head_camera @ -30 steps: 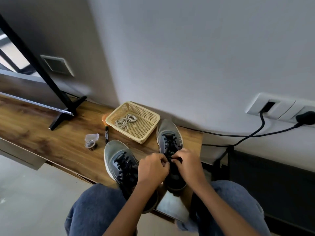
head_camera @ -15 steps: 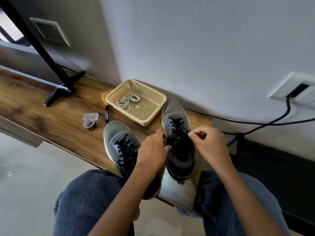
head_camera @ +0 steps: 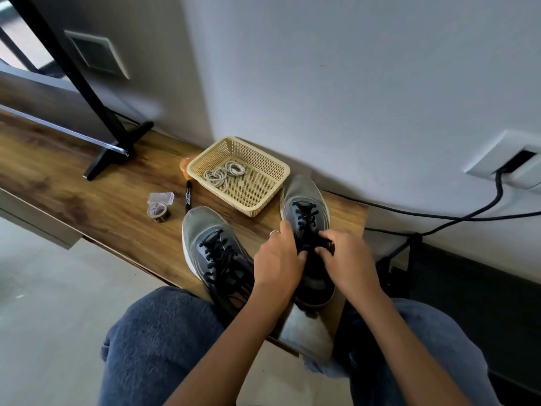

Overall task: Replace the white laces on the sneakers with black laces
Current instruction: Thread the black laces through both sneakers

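Two knees in blue jeans point(head_camera: 152, 341) sit nearest, tucked against the near edge of the wooden shelf point(head_camera: 87, 200), whose right end stops just past the right sneaker point(head_camera: 304, 197). Two sneakers stand side by side, toes toward the wall, heels at the near edge; the left sneaker point(head_camera: 205, 232) is fully threaded with black laces point(head_camera: 218, 253). Two hands meet over the right sneaker's tongue: the left hand point(head_camera: 278, 259) and right hand point(head_camera: 348, 259) each curl their fingers and pinch black lace there. Bare wood lies open to the left. Farther off are one marker point(head_camera: 188, 196), one tape roll point(head_camera: 158, 213), and one mesh basket point(head_camera: 281, 171) holding coiled white laces point(head_camera: 224, 174), near the wall.
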### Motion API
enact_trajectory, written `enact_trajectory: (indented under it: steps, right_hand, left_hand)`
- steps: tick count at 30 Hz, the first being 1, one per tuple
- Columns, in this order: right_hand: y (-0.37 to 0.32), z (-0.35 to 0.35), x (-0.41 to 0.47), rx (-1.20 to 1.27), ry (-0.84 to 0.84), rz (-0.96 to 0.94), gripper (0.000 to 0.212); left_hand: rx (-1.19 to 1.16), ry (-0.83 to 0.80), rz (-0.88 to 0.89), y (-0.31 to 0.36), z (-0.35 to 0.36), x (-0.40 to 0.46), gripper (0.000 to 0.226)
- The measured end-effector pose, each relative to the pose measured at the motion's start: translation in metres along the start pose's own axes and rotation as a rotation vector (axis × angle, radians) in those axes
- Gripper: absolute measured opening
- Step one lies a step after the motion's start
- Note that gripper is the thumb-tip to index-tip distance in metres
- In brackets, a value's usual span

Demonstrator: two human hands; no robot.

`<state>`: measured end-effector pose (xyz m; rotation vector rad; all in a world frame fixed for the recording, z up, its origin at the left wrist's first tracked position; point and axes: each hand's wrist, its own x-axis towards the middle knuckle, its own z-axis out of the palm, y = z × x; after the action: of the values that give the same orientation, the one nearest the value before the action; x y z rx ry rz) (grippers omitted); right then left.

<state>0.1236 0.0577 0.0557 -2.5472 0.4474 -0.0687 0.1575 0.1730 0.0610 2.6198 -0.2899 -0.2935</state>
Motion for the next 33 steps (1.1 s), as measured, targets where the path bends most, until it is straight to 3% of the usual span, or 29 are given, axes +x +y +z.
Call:
enact_trajectory:
  steps: [5, 9, 13, 16, 23, 29, 33]
  right_hand:
    - [0.002, 0.004, 0.001, 0.034, -0.042, -0.004, 0.034]
    - [0.006, 0.006, 0.004, 0.167, -0.037, 0.11, 0.031]
    - [0.007, 0.012, 0.002, 0.172, -0.227, 0.252, 0.046]
    - [0.008, 0.016, 0.0, 0.11, -0.29, 0.263, 0.04]
    - [0.007, 0.011, -0.002, 0.105, -0.268, 0.256, 0.035]
    - [0.014, 0.009, -0.009, 0.083, -0.275, 0.206, 0.031]
    - [0.02, 0.01, -0.019, 0.089, -0.307, 0.173, 0.031]
  left_hand:
    - [-0.038, 0.0, 0.031, -0.003, 0.003, -0.002, 0.036]
    - [-0.319, -0.033, -0.031, -0.007, 0.011, -0.002, 0.051]
    - [-0.455, -0.182, -0.128, -0.002, 0.021, -0.003, 0.068]
    - [-0.454, -0.198, -0.139, -0.001, 0.025, -0.001, 0.068]
    - [-0.485, -0.154, -0.162, -0.004, 0.027, -0.003, 0.06]
    - [-0.365, -0.173, -0.081, -0.007, 0.019, -0.011, 0.038]
    - [-0.173, 0.04, 0.088, -0.018, 0.01, -0.043, 0.03]
